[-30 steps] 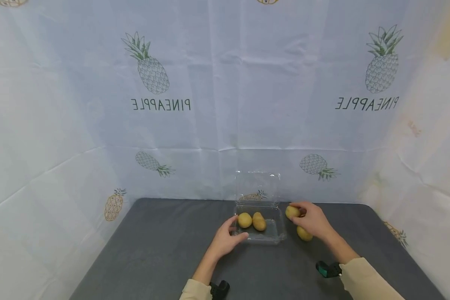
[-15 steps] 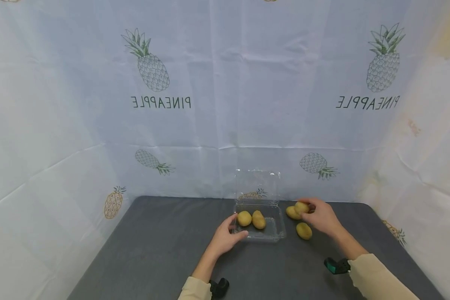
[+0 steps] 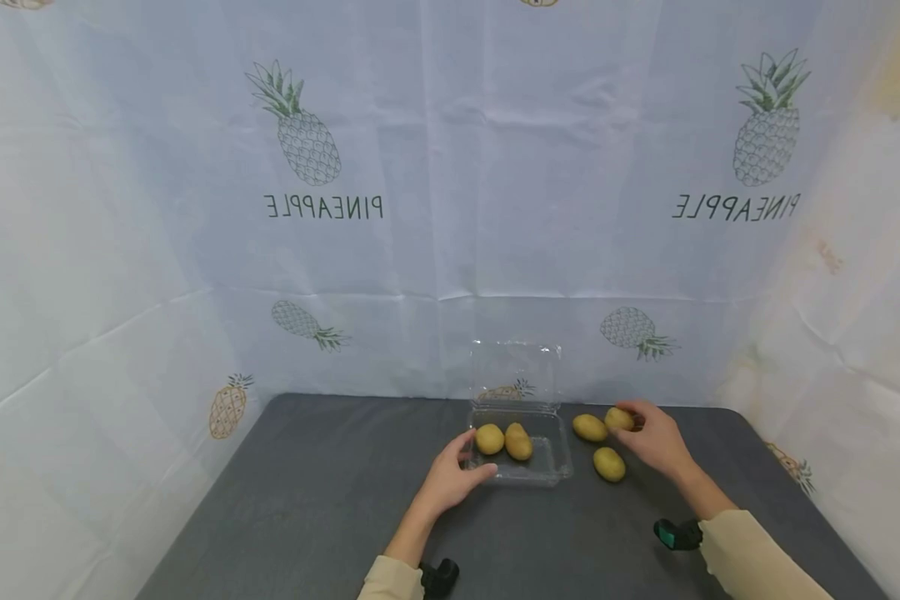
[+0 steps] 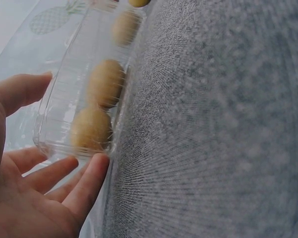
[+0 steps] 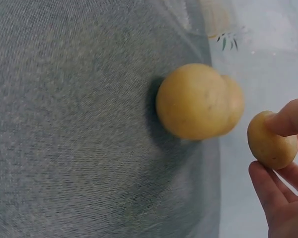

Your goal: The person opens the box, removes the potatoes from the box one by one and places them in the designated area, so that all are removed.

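A clear plastic clamshell box point(image 3: 551, 478) stands with its lid raised. Two yellow potatoes, one round point(image 3: 489, 439) and one longer point(image 3: 518, 442), lie inside it. Fingers of my left hand point(image 3: 450, 479) touch the box's left end, its thumb spread apart by the front corner. To the right of the box my right hand point(image 3: 656, 437) pinches a small potato point(image 5: 272, 140) between thumb and fingers, apart from the table in the right wrist view. Beside it rest two more potatoes, one farther back point(image 3: 589, 428) and one nearer point(image 3: 609, 464).
The table is covered in dark grey cloth point(image 3: 330, 500). White curtains point(image 3: 435, 208) printed with pineapples hang behind it and on both sides. The raised lid point(image 3: 516, 371) stands close to the back curtain.
My right hand has moved to the right with the small potato, away from the two loose potatoes, which now show fully. My left hand has stayed at the box.
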A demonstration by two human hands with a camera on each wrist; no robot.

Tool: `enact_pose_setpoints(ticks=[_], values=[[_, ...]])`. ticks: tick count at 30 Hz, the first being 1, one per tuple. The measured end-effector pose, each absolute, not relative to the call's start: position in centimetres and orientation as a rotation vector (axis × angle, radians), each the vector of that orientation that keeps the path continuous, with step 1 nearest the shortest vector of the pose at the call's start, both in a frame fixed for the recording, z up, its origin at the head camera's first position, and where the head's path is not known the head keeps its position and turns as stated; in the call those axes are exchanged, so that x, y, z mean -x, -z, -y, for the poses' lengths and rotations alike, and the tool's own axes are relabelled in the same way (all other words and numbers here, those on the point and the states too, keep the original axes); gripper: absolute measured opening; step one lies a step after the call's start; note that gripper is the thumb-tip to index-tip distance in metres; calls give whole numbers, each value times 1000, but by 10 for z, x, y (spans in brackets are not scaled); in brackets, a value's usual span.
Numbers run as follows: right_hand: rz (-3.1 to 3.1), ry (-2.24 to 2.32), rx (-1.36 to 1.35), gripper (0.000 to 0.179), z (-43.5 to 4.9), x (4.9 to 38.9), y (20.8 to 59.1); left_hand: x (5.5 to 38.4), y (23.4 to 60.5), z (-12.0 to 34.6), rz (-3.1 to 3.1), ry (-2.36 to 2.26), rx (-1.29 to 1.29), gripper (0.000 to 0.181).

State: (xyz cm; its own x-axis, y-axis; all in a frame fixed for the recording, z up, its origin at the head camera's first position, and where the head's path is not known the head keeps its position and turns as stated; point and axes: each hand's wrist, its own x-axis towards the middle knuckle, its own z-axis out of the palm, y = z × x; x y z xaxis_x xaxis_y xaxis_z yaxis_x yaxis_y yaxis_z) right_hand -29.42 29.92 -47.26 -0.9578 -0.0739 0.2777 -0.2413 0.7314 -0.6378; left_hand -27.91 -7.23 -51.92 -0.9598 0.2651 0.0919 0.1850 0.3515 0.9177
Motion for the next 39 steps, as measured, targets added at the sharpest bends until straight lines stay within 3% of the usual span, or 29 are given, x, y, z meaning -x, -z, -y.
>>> enact_pose_setpoints(ticks=[16,29,39], values=[[2785,-965,-165,47,-319,299,501,275,522,69,-2515,-1694,-443,77],[2849,-987,-150,51,-329,300,507,275,522,69,-2519,-1694,-427,77],[2803,-1003,-174,43,-329,298,497,277,519,73,-2522,-1706,-434,77]])
